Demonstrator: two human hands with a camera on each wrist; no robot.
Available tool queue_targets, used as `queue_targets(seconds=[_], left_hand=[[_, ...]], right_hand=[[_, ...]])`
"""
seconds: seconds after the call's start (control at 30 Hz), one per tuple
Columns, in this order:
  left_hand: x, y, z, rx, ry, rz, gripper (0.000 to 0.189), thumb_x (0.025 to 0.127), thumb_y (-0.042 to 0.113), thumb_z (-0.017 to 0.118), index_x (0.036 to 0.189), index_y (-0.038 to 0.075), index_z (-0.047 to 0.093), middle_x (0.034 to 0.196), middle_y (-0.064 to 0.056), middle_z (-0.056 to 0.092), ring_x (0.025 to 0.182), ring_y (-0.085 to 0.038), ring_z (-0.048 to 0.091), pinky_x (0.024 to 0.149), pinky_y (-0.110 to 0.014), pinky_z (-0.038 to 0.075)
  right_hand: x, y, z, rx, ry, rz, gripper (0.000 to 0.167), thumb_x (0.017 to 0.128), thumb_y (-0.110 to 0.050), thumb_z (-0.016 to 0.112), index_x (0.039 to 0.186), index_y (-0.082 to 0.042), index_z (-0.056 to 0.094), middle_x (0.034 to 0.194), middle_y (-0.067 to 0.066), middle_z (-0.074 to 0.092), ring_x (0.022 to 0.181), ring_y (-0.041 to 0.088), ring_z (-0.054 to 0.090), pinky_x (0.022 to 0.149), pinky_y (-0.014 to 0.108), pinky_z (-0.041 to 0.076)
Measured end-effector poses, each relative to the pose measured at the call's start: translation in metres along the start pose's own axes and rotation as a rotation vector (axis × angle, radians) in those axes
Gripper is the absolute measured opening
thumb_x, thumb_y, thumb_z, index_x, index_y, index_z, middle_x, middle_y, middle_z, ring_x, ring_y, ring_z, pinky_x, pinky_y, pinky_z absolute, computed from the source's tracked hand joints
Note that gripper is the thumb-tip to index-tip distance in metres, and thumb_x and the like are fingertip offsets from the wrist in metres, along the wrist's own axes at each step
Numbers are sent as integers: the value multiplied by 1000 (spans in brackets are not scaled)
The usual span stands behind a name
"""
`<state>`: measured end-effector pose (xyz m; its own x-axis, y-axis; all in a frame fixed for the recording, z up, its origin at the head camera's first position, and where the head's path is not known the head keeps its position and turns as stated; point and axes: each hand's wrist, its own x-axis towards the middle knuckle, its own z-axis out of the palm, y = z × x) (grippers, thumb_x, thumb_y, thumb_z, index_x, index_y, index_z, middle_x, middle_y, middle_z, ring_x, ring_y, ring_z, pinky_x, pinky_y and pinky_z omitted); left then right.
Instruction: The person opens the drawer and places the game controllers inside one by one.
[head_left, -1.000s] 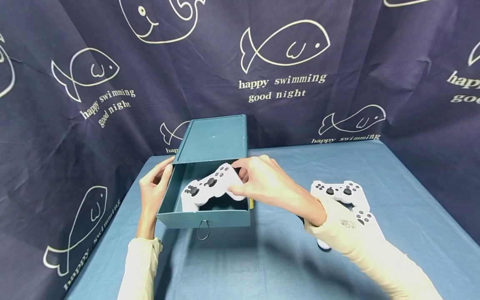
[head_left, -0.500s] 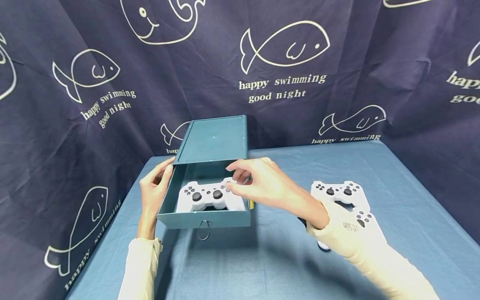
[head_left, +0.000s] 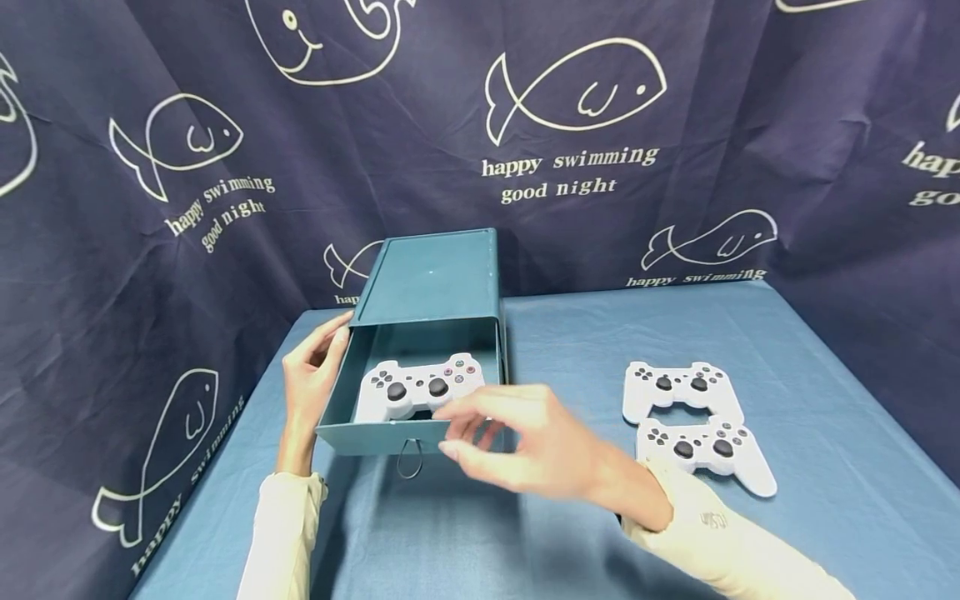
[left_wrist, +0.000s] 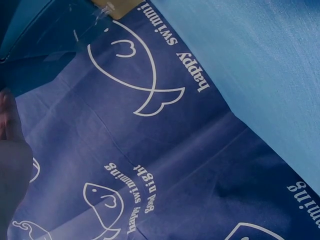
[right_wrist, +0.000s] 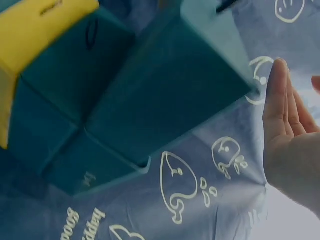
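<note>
The right hand (head_left: 532, 442) is bare, its fingers loosely bent and its thumb standing well apart from them; it has hold of nothing. It hovers at the front right corner of a teal plastic drawer (head_left: 360, 437), and the right wrist view shows a gap between the fingertips and the teal plastic. A moment ago this hand was inside the drawer, holding a white plastic game controller with black thumbsticks (head_left: 418, 373) at a slant; since then it has let go and drawn back toward the front edge. The controller now rests inside without support, so I judge its placing to be finished.

From the right hand, the controller lies just beyond and to the left, inside the drawer. It is face up, nearer the front wall than the back, and roughly parallel to that wall; the fingers partly hide its right handle.

The left hand (head_left: 309, 375) touches the left side, near the junction of the drawer and its flat-topped teal plastic case (head_left: 429, 271), and steadies it; its fingers reach forward with only a slight bend.

The drawer and case stand toward the left edge of the blue cloth-covered desk (head_left: 570, 350). Toward the right edge lie a second white controller (head_left: 681, 373) and, touching it on the nearer side, a third white controller (head_left: 705, 433), both face up.
</note>
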<state>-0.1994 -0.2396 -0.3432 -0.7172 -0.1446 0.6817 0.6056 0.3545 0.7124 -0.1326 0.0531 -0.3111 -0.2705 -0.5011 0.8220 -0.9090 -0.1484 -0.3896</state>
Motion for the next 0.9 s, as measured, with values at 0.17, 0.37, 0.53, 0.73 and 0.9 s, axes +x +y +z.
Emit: queue_targets(seconds=[0.17, 0.37, 0.53, 0.73, 0.9], left_hand=[[0, 0, 1, 2, -2, 1, 26, 99, -7, 63, 124, -10, 70, 98, 6, 75, 75, 1, 65, 68, -14, 50], [1, -2, 0, 0, -5, -4, 26, 99, -7, 63, 124, -10, 70, 97, 15, 73, 75, 1, 64, 67, -14, 50], [1, -9, 0, 3, 3, -4, 27, 99, -8, 63, 125, -8, 71, 97, 15, 73, 76, 1, 64, 68, -14, 50], [1, 0, 0, 4, 1, 1, 26, 99, -7, 63, 124, -10, 70, 98, 8, 74, 76, 1, 64, 68, -14, 50], [1, 0, 0, 6, -3, 5, 26, 99, -8, 63, 124, -11, 70, 99, 4, 75, 76, 1, 65, 68, -14, 50]], right_hand=[[-15, -2, 16, 8, -29, 28, 24, 92, 0, 73, 116, -2, 69, 88, 0, 71, 81, 4, 68, 66, 14, 54], [-29, 1, 34, 7, -57, 108, 28, 94, -3, 72, 122, -6, 67, 89, -1, 71, 84, 0, 66, 65, 12, 53], [-37, 9, 48, -44, -23, 94, 33, 91, -2, 74, 123, -5, 67, 92, 1, 73, 84, 2, 68, 66, 10, 52], [-43, 17, 60, -66, 22, 87, 41, 87, 1, 77, 126, -3, 66, 95, 4, 74, 85, 8, 72, 69, 11, 53], [-44, 22, 68, -84, 41, 56, 45, 88, 2, 77, 130, 0, 64, 99, 5, 74, 87, 10, 72, 71, 12, 53]])
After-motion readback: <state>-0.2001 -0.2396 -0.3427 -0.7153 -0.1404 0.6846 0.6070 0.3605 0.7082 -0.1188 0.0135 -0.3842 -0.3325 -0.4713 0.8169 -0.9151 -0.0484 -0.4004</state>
